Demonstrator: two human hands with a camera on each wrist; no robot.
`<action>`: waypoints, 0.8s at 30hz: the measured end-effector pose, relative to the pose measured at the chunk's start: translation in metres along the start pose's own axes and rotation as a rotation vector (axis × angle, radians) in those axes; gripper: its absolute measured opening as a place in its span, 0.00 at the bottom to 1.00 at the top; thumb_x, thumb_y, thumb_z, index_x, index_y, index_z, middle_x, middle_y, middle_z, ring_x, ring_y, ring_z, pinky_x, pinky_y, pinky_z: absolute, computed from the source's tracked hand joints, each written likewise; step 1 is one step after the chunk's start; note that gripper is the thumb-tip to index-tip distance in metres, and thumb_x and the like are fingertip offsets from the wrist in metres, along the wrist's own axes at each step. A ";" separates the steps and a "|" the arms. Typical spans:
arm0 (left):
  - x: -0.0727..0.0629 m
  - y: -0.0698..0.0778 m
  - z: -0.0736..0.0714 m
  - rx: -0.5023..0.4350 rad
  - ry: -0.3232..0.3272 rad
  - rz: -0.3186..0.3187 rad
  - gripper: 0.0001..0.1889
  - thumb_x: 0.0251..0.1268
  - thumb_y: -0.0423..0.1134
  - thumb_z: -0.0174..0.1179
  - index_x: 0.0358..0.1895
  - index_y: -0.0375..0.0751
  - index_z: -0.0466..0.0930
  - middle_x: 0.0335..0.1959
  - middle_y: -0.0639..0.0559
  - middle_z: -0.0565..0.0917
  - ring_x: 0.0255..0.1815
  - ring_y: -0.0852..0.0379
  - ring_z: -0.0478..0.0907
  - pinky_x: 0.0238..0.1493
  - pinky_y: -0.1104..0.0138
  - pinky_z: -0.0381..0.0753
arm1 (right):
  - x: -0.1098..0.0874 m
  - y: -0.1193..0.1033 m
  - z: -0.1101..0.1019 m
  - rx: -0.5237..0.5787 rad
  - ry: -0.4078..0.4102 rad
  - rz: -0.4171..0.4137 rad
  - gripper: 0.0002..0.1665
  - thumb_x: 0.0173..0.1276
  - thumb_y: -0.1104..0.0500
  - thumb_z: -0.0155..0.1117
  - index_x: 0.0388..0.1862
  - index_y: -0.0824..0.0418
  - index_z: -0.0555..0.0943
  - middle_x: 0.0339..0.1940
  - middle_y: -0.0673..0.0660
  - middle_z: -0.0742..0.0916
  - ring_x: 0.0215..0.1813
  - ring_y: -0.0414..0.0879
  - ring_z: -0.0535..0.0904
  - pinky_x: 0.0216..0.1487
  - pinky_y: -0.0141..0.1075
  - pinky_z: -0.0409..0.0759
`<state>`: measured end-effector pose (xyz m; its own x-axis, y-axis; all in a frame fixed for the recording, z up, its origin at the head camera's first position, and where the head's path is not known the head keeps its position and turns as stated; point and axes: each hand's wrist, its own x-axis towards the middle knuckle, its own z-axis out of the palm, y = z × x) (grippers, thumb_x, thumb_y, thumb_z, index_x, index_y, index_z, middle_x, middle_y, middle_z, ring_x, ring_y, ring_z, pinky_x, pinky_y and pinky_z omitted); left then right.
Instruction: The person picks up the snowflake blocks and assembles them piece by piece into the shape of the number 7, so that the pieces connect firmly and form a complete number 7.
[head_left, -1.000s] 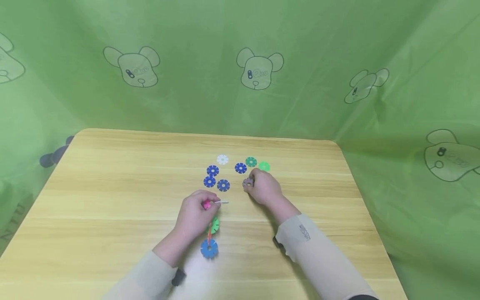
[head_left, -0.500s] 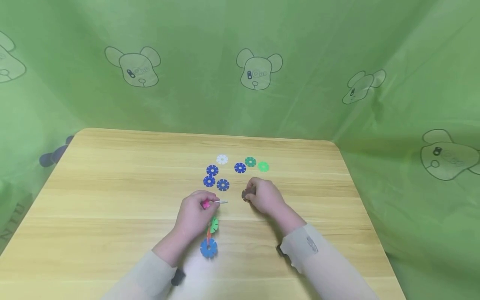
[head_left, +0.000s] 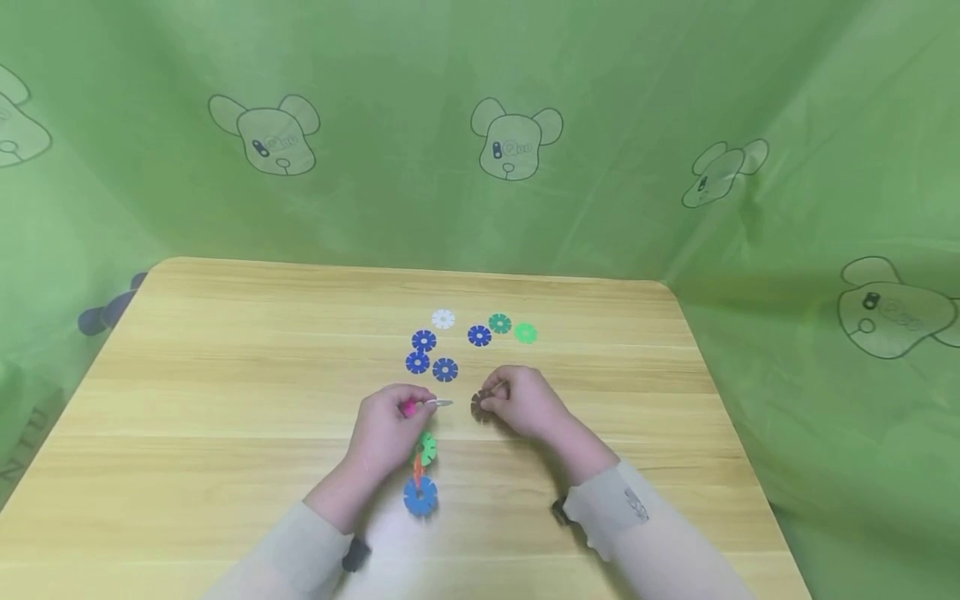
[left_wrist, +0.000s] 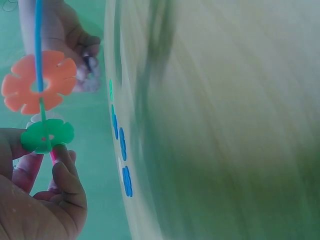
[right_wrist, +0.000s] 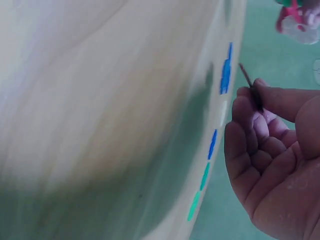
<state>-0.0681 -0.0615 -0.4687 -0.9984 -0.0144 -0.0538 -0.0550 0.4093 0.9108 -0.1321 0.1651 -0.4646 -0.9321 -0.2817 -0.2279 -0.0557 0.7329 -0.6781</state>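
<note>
My left hand (head_left: 386,429) pinches a chain of slotted plastic snowflake discs between thumb and fingers. From it toward me run a green disc (head_left: 430,450), an orange disc (left_wrist: 22,85) and a blue disc (head_left: 429,500). A pink disc (head_left: 409,408) is mostly hidden by the fingers, and a white disc (head_left: 444,403), seen nearly edge-on, sticks out to the right. My right hand (head_left: 528,406) pinches a brown snowflake disc (head_left: 478,410) by thumb and fingertips. A short gap separates the brown disc from the white one; in the right wrist view it shows edge-on.
Beyond the hands, several loose blue discs (head_left: 446,377) lie flat on the wooden table (head_left: 225,375). A white loose disc (head_left: 437,322), a dark green disc (head_left: 494,326) and a light green disc (head_left: 526,337) lie farther back. A green curtain (head_left: 390,208) surrounds the table's far side.
My right hand has drawn the brown disc back toward me and slightly left, closer to the chain. The left hand and its chain have barely moved.
</note>
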 end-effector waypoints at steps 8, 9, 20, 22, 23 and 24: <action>0.000 -0.001 0.000 -0.009 -0.001 -0.021 0.08 0.71 0.34 0.69 0.49 0.36 0.89 0.25 0.52 0.81 0.15 0.62 0.68 0.13 0.74 0.68 | -0.008 -0.010 -0.005 0.109 -0.018 -0.029 0.13 0.67 0.63 0.77 0.48 0.64 0.86 0.26 0.51 0.86 0.26 0.44 0.79 0.25 0.32 0.78; 0.000 -0.001 0.000 -0.010 0.000 -0.023 0.08 0.71 0.34 0.69 0.49 0.36 0.89 0.25 0.52 0.81 0.15 0.62 0.68 0.13 0.74 0.68 | -0.008 -0.011 -0.005 0.121 -0.022 -0.031 0.13 0.67 0.63 0.77 0.49 0.64 0.86 0.26 0.51 0.86 0.26 0.44 0.79 0.25 0.31 0.78; 0.000 -0.001 0.002 -0.023 -0.003 -0.020 0.09 0.71 0.33 0.68 0.49 0.35 0.89 0.28 0.51 0.83 0.16 0.62 0.68 0.14 0.74 0.68 | -0.011 -0.017 -0.007 0.276 -0.072 -0.083 0.12 0.70 0.66 0.74 0.49 0.68 0.85 0.29 0.54 0.88 0.31 0.50 0.85 0.31 0.33 0.85; 0.000 -0.001 0.002 -0.022 -0.005 -0.018 0.09 0.71 0.33 0.68 0.49 0.35 0.89 0.27 0.52 0.82 0.17 0.61 0.68 0.15 0.73 0.69 | -0.012 -0.018 -0.008 0.294 -0.078 -0.088 0.12 0.70 0.66 0.73 0.50 0.69 0.84 0.29 0.54 0.88 0.32 0.53 0.86 0.32 0.35 0.86; 0.000 -0.001 0.002 -0.022 -0.005 -0.018 0.09 0.71 0.33 0.68 0.49 0.35 0.89 0.27 0.52 0.82 0.17 0.61 0.68 0.16 0.73 0.70 | -0.013 -0.018 -0.008 0.301 -0.081 -0.089 0.12 0.70 0.66 0.73 0.50 0.69 0.84 0.29 0.54 0.88 0.33 0.55 0.86 0.32 0.36 0.87; 0.000 -0.001 0.002 -0.021 -0.006 -0.015 0.09 0.71 0.33 0.69 0.50 0.35 0.89 0.27 0.52 0.82 0.18 0.61 0.69 0.16 0.73 0.71 | -0.013 -0.019 -0.008 0.308 -0.085 -0.090 0.12 0.70 0.66 0.73 0.50 0.69 0.84 0.29 0.54 0.88 0.34 0.56 0.86 0.33 0.37 0.88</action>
<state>-0.0683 -0.0597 -0.4706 -0.9974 -0.0148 -0.0703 -0.0705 0.3898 0.9182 -0.1219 0.1599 -0.4435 -0.8944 -0.3971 -0.2058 -0.0139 0.4846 -0.8746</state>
